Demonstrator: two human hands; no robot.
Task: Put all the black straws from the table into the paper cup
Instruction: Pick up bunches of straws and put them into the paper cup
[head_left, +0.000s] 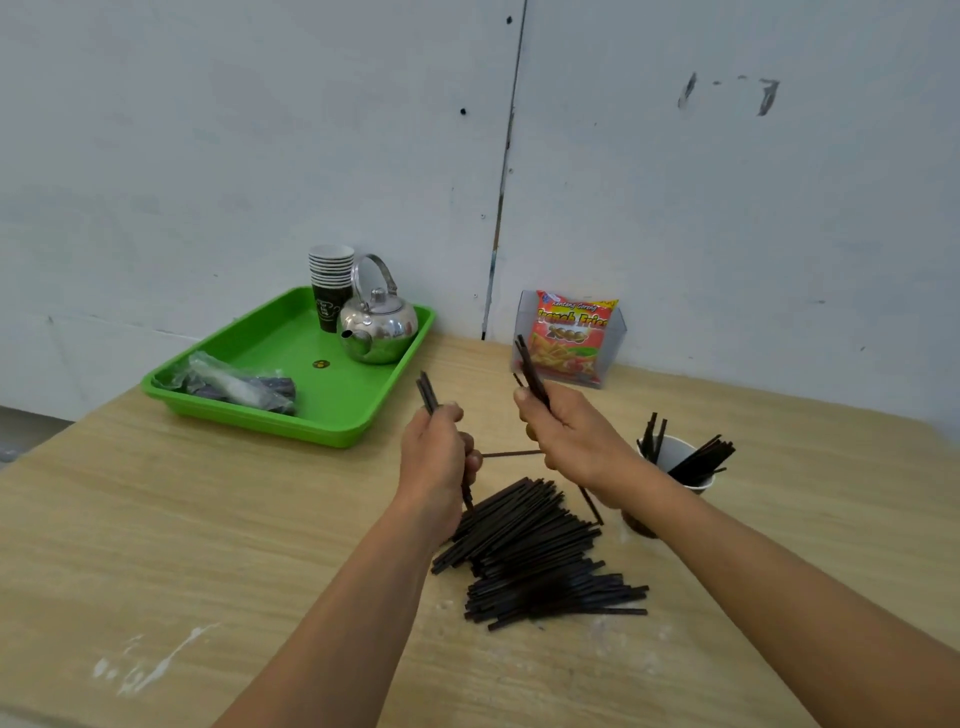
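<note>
Both hands are raised above the worktop, each closed around a small bunch of black straws. In the left hand the straws poke up past the fist, while the right hand holds its bunch upright, probably gathered so several go in at once. A paper cup stands just right of that hand, already holding some straws leaning on its rim. Most remain in a pile on the worktop under the wrists.
</note>
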